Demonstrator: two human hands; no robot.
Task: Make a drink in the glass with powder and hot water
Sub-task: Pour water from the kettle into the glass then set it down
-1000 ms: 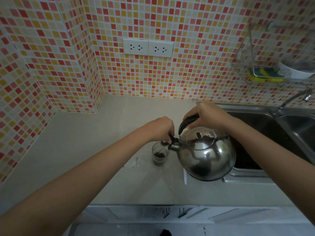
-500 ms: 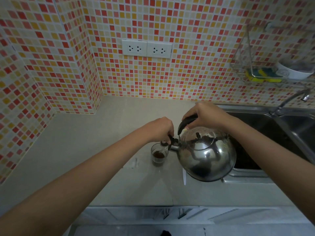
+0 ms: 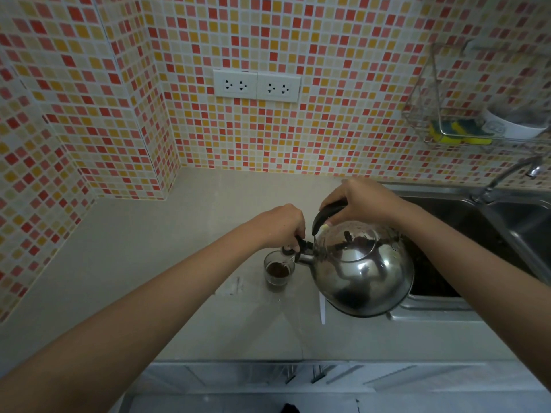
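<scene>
A small clear glass (image 3: 278, 272) stands on the grey counter (image 3: 143, 257) with dark brown powder or liquid in its bottom. A shiny steel kettle (image 3: 362, 271) is tilted with its spout just above the glass rim. My right hand (image 3: 362, 202) grips the kettle's black handle from above. My left hand (image 3: 283, 223) pinches the black spout cap lever (image 3: 299, 244), holding it up at the spout. Whether water is flowing is too faint to tell.
A steel sink (image 3: 477, 248) with a tap (image 3: 507, 177) lies right of the kettle. A wire rack (image 3: 465, 120) on the tiled wall holds sponges and a white bowl. Two wall sockets (image 3: 256, 84) sit above the counter. A torn clear wrapper (image 3: 235, 286) lies left of the glass.
The dark contents of the glass look slightly fuller and wetter than a second ago. Both hands and the kettle hold almost the same place.
</scene>
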